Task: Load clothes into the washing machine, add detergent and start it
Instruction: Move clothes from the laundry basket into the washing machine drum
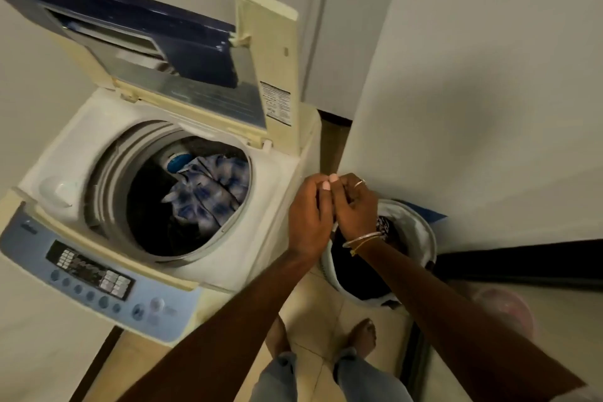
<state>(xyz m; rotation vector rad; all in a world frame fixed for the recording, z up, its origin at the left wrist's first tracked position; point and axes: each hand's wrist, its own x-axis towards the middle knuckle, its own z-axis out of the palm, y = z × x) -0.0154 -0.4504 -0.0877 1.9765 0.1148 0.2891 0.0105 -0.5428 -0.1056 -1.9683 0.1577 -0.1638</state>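
Observation:
The top-loading washing machine point(280, 179) stands at the left with its lid point(208, 52) raised. A blue-and-white checked garment point(208, 192) lies in the drum point(107, 173) among dark clothes. To the machine's right a white laundry basket point(424, 232) holds dark clothes point(359, 274). My left hand point(308, 219) and my right hand point(354, 209) meet above the basket's near rim, fingers curled and thumbs touching. They appear to pinch the top of a dark garment point(386, 225) that hangs into the basket; the grip itself is mostly hidden.
The blue control panel point(94, 277) faces me at the machine's front. A white wall point(489, 91) rises just behind the basket. My feet point(362, 336) stand on beige tiles below. A pink round object point(504, 307) lies at the lower right.

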